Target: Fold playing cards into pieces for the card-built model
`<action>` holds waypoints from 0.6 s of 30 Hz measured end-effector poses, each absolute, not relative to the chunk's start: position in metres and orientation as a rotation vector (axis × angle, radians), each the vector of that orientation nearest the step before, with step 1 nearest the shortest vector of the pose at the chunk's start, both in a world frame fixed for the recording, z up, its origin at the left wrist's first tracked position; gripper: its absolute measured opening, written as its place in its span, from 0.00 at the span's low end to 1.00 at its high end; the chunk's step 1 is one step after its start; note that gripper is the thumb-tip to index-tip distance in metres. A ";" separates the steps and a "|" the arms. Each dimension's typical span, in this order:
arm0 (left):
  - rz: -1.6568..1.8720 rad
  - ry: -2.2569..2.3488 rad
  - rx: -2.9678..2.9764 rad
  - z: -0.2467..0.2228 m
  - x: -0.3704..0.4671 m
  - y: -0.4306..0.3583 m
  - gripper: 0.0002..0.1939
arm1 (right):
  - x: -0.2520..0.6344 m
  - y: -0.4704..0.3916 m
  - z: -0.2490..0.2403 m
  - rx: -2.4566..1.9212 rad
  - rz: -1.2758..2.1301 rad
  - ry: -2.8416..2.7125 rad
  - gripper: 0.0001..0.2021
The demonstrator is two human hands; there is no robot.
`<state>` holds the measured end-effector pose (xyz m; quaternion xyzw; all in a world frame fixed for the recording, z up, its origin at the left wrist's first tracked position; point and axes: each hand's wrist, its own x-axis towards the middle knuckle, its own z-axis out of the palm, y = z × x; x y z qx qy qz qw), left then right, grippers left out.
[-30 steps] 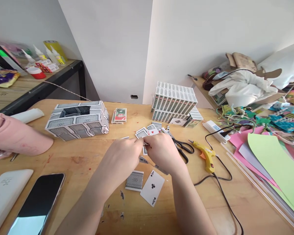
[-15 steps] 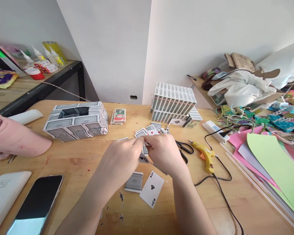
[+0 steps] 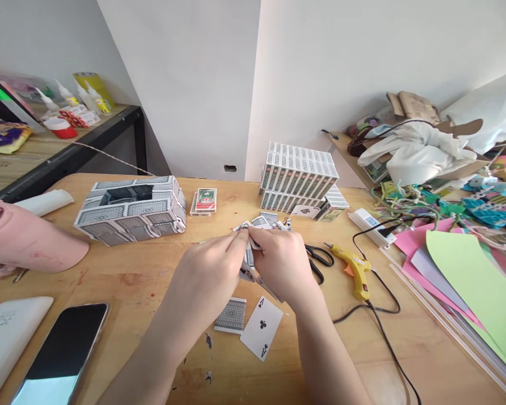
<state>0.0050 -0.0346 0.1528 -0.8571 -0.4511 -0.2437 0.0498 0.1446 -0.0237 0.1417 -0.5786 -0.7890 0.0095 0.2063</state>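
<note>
My left hand [image 3: 217,261] and my right hand [image 3: 280,259] meet over the middle of the table, fingertips pinched together on a playing card [image 3: 254,244] that they mostly hide. Behind and beneath them lie several loose cards [image 3: 261,220], some with patterned grey backs up. Closer to me, an ace of clubs [image 3: 262,327] rests face up, its edge against a squarish patterned card piece [image 3: 230,315]. Black-handled scissors [image 3: 320,256] lie just right of my right hand, their blades hidden behind it.
Left stands a card-covered box [image 3: 130,208] with an opening on top. Boxed card decks [image 3: 299,174] are stacked at the back. A yellow glue gun [image 3: 354,270] with its cord, a power strip [image 3: 371,226] and coloured paper [image 3: 468,281] lie right; a phone [image 3: 63,354] lies left.
Both hands stay together, with small finger shifts. The red-hearted card face seen between them earlier has turned out of sight.
</note>
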 end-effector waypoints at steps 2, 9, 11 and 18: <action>-0.765 -1.512 -2.634 0.150 0.005 -0.030 0.19 | 0.141 -0.021 0.137 -1.610 -0.046 -2.125 0.12; -0.850 -1.717 -2.805 0.137 0.008 -0.012 0.28 | 0.132 -0.012 0.128 -1.492 0.064 -1.982 0.26; -0.943 -1.706 -2.758 0.133 0.012 -0.011 0.28 | 0.132 -0.011 0.127 -1.496 0.042 -1.974 0.27; -1.313 -1.622 -2.480 0.122 0.023 -0.015 0.26 | 0.127 -0.012 0.121 -1.406 -0.186 -1.895 0.17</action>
